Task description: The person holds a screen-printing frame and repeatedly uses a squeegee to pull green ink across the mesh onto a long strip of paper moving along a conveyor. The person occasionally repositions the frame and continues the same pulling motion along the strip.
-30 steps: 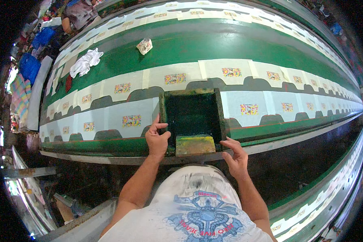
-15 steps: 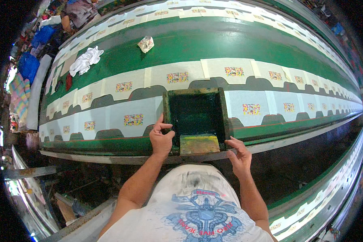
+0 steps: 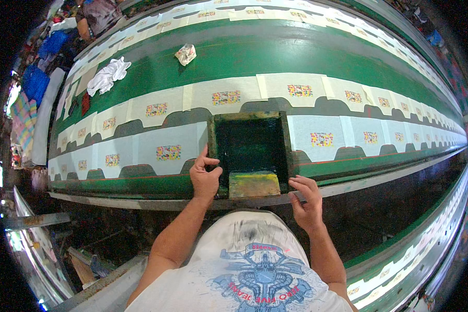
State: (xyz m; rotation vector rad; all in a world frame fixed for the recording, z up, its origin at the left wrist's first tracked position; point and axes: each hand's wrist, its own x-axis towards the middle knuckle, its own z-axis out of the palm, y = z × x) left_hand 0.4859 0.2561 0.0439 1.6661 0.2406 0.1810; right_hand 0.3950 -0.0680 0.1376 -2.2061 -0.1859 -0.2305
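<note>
- Left hand [image 3: 205,179]: half-curled, fingers over the left rim of a worn frame [image 3: 249,115] on the green counter [image 3: 234,49]; firmness of grip unclear.
- Right hand [image 3: 307,203]: loosely bent, narrow thumb gap, at the frame's lower right corner; cannot tell if gripping.
- Yellow-smeared block [image 3: 254,185], rectangular, inside.
- Frame's dark interior hard to read.

One head-worn fisheye view, taken from above and behind the fingers [image 3: 304,184], faces downward and forward, near the fingers; the worktop [image 3: 234,47] recedes beyond them, its edges bowed; the wearer's T-shirt [image 3: 208,286] shows below them.
</note>
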